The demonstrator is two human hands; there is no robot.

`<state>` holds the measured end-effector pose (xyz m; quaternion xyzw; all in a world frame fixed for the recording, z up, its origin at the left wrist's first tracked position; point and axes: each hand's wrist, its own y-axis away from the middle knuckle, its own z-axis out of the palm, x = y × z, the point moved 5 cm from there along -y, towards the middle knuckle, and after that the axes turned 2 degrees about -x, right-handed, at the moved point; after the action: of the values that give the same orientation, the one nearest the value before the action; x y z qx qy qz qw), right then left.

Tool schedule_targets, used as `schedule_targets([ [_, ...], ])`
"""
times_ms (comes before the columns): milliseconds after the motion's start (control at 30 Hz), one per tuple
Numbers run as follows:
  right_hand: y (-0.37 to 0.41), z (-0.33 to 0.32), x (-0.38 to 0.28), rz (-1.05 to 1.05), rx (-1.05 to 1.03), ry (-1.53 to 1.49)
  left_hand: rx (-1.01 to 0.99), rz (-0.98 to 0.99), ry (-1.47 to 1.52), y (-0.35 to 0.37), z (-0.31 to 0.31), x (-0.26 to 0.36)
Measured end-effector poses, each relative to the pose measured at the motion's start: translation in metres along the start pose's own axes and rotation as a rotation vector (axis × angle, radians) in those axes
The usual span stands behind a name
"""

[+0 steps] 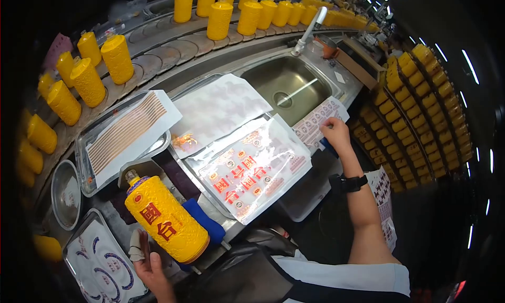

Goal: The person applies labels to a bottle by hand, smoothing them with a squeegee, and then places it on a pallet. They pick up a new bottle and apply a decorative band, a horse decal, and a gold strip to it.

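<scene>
A yellow textured bottle (167, 219) with red characters lies tilted on a blue padded rest (205, 221). Beside its lower side is my left hand (151, 274), thumb apart from the fingers and a pale covering over a fingertip; nothing shows in its grip. My right hand (336, 135), with a black watch on the wrist, is over a sheet of small printed labels (321, 115) at the sink's near edge. Its thumb and fingers are pinched together; whatever is between them is too small to make out. Left of that hand lies a clear sheet of red and gold stickers (258, 169).
Behind the bench, yellow bottles (220, 20) stand along a curved conveyor (173, 53). A steel sink (284, 87) with a faucet (310, 32) is ahead. Trays hold striped strips (126, 132) and curved blue labels (113, 271). Stacked yellow bottles (421, 103) fill racks at right.
</scene>
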<state>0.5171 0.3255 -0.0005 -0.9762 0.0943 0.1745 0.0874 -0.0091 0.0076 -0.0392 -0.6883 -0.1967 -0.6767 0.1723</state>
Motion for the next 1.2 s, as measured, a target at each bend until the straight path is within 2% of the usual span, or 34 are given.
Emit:
schedule_targets([
  [33,0.0,-0.006,0.032,0.05,0.086,-0.021,-0.001,0.014,-0.005,-0.001,0.001,-0.001],
  [100,0.0,-0.005,0.094,0.226,0.102,-0.132,0.008,0.026,-0.042,-0.001,0.004,0.003],
  [200,0.021,0.005,0.123,0.375,0.126,-0.289,0.029,0.022,-0.017,-0.002,0.001,-0.004],
  [233,0.026,0.015,0.124,0.365,0.121,-0.327,0.032,0.012,-0.007,-0.002,-0.001,-0.007],
  [333,0.048,0.062,0.115,0.502,-0.098,-0.696,0.046,-0.022,-0.052,-0.002,0.003,0.003],
  [433,0.068,0.066,0.059,0.548,-0.172,-0.871,0.053,-0.016,-0.02,0.0,0.006,0.006],
  [533,0.068,0.071,0.055,0.457,-0.062,-1.082,0.031,0.003,-0.038,0.001,0.009,0.01],
  [667,0.071,0.074,0.074,0.482,-0.112,-1.019,0.077,-0.03,-0.043,0.005,0.008,0.006],
  [767,0.075,0.071,0.079,0.48,-0.053,-1.014,0.055,-0.041,-0.03,0.004,0.007,0.006],
  [867,0.078,0.044,0.065,0.301,0.199,-0.486,0.053,0.0,-0.028,0.004,0.011,0.007],
  [900,0.083,0.027,0.045,0.202,0.305,-0.186,0.046,0.012,-0.034,0.005,0.011,0.007],
  [1000,0.086,0.008,0.015,0.064,0.338,0.007,0.037,-0.062,-0.04,0.006,0.002,0.002],
  [1067,0.083,-0.004,-0.01,-0.081,0.296,-0.023,0.011,0.001,0.008,0.005,0.006,0.009],
  [1200,0.058,-0.01,-0.067,-0.241,0.049,-0.246,0.014,0.017,0.034,0.005,0.007,0.011],
])
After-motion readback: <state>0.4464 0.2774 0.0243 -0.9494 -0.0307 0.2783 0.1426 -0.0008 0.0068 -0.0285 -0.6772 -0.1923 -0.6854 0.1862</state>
